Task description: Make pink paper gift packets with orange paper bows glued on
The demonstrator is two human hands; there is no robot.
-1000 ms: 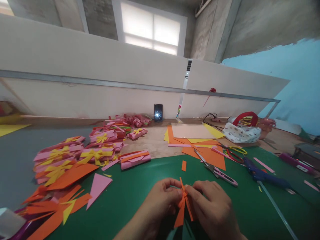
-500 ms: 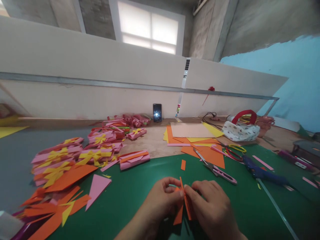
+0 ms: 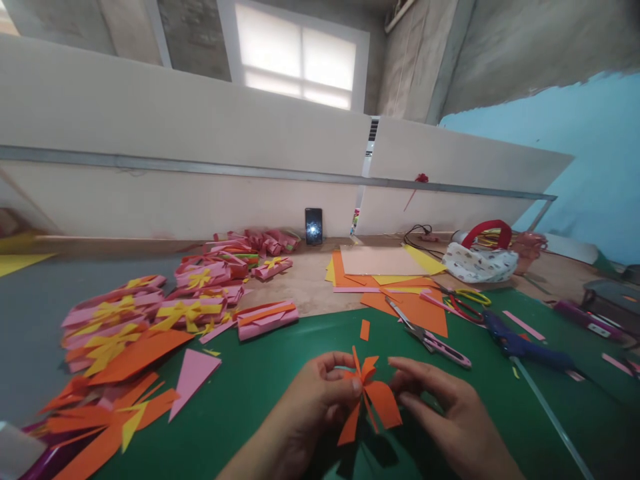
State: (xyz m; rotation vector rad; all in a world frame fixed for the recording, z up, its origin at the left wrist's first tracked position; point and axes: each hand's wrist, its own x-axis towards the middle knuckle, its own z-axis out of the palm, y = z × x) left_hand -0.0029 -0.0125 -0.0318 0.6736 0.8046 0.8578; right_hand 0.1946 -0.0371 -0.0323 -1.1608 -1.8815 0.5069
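From the head view, I am looking down at a green mat lying on the bench. My left hand is pinching the knotted middle of an orange paper bow between thumb and fingertips, holding it just above the mat near the bottom centre. My right hand is hovering just beside the bow's right side, its fingers spread loosely and gripping nothing; I cannot tell whether a fingertip is touching the paper.

Just beyond the bow, a small orange scrap is lying on the mat. To its right, a pink-handled craft knife is resting near a stack of orange and yellow paper sheets, with a blue glue gun further right. On the left, pink paper rolls with yellow bows are sitting in a heap, with a pink triangle in front of them. A phone is leaning against the far wall.
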